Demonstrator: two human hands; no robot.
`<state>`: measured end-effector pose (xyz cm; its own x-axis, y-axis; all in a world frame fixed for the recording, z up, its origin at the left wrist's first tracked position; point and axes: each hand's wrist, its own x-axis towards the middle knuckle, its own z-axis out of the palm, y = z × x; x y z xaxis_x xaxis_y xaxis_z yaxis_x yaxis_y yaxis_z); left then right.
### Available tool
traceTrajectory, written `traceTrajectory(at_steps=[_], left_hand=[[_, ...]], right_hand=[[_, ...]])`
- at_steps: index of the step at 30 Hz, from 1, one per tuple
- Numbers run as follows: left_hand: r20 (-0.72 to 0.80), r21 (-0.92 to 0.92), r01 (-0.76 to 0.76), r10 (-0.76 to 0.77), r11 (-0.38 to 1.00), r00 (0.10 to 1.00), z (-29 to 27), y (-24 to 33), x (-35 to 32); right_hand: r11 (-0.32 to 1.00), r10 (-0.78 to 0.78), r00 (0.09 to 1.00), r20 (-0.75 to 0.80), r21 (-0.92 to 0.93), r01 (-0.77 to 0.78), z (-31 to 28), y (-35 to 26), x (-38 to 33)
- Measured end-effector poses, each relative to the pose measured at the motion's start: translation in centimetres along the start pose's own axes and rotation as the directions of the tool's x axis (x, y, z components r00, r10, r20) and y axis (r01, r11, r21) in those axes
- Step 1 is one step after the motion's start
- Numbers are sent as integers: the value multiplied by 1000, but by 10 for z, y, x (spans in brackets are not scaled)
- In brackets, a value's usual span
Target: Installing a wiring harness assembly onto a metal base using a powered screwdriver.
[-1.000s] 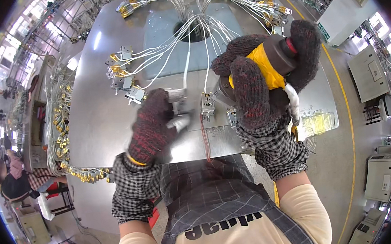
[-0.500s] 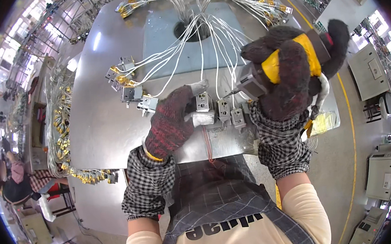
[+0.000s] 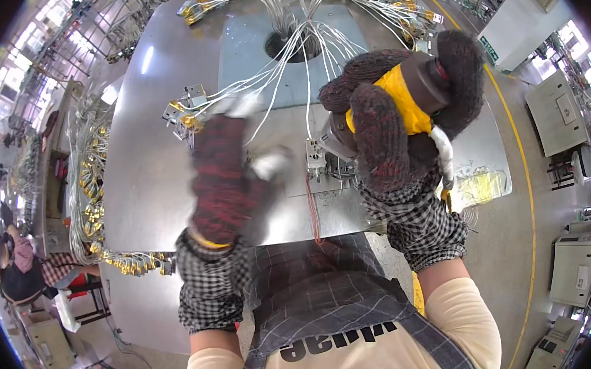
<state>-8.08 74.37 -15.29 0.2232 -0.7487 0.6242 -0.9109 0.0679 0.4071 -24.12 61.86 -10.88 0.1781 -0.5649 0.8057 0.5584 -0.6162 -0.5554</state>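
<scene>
In my gloved right hand [image 3: 387, 118] is a power screwdriver [image 3: 337, 136], its body wrapped in yellow tape. Its nose sits close beside a small metal box-shaped part [image 3: 315, 156] with a white wire. More such metal parts [image 3: 343, 172] are partly covered by the tool and hand. My left hand [image 3: 224, 166], in a dark red knit glove with white fingertips, is blurred by motion. Its thumb and forefinger are spread apart with nothing visible between them. Just beyond it lie metal parts with brass-coloured fittings [image 3: 184, 115]; others near them are hidden behind the glove.
White wires [image 3: 267, 83] fan out from a round hole [image 3: 291, 46] in the metal table [image 3: 144, 196]. Bundles with brass ends line its far edge and hang at the left [image 3: 91, 193]. Thin reddish wires [image 3: 314, 214] hang over the front edge. Another person [image 3: 21, 275] sits at far left.
My left hand has left the metal parts in the middle and moved left. My right hand has shifted left with the screwdriver, which now covers part of the row.
</scene>
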Motion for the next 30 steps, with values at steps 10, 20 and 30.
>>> traceTrajectory(at_steps=[10, 20, 30], left_hand=[[115, 458, 143, -218, 878, 969, -39, -65, -23], [240, 68, -180, 160, 981, 958, -22, -17, -23], [257, -627, 208, -53, 751, 965, -11, -20, -33]], right_hand=[[989, -118, 987, 106, -81, 127, 3, 4, -2], [942, 227, 972, -57, 268, -204, -5, -18, -21], [934, 290, 955, -59, 234, -270, -3, -4, -12]])
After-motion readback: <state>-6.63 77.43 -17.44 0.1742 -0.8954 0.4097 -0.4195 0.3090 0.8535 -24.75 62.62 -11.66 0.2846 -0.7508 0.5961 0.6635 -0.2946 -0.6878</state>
